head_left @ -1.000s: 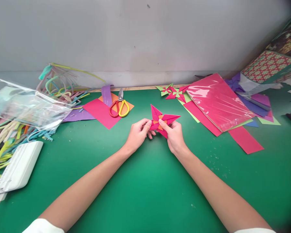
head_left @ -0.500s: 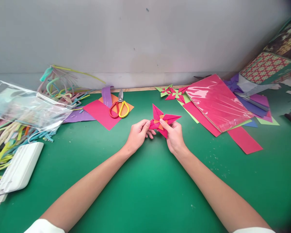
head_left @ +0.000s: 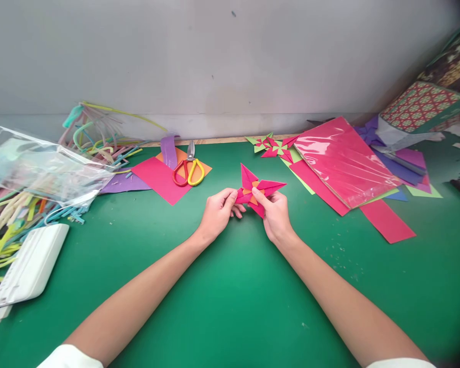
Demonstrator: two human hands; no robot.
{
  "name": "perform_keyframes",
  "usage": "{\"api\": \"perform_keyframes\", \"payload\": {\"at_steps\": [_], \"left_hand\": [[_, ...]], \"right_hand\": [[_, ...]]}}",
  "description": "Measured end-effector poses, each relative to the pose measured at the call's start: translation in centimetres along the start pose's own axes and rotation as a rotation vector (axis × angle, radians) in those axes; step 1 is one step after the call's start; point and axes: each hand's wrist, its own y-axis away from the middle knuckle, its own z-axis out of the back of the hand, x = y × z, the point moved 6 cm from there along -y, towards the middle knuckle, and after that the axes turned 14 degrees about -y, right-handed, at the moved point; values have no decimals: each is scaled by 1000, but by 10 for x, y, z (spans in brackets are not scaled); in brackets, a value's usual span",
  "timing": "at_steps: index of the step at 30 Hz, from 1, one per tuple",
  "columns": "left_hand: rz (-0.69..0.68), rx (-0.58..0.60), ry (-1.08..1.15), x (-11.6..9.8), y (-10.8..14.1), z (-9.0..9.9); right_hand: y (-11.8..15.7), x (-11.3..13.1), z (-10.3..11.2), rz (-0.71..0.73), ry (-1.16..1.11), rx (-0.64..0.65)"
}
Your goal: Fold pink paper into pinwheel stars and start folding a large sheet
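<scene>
A folded paper star (head_left: 249, 179), pink-red with orange patches at its middle, is held between both hands above the green table. My left hand (head_left: 218, 211) pinches its left point between thumb and fingers. With the thumb on top near the centre, my right hand (head_left: 276, 214) grips its lower right side. The fingers under the star are partly hidden. Beyond it, at the back, lie several similar green and red paper stars (head_left: 278, 147).
Scissors (head_left: 188, 166) with red and yellow handles lie on coloured paper sheets (head_left: 159, 176) at the left. Colourful strips (head_left: 7, 220), a clear plastic bag (head_left: 42, 163) and a white power strip (head_left: 30, 263) sit further left. A wrapped red paper pack (head_left: 341, 158) rests at the right.
</scene>
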Motion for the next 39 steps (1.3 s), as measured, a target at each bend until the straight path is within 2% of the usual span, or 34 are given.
{"api": "perform_keyframes", "payload": {"at_steps": [26,39], "left_hand": [[8,-33,16,0,0,2],[22,-2,27,-4,2,0]], "right_hand": [[-4,0,4,10,37,2],[-4,0,3,12,20,25]]}}
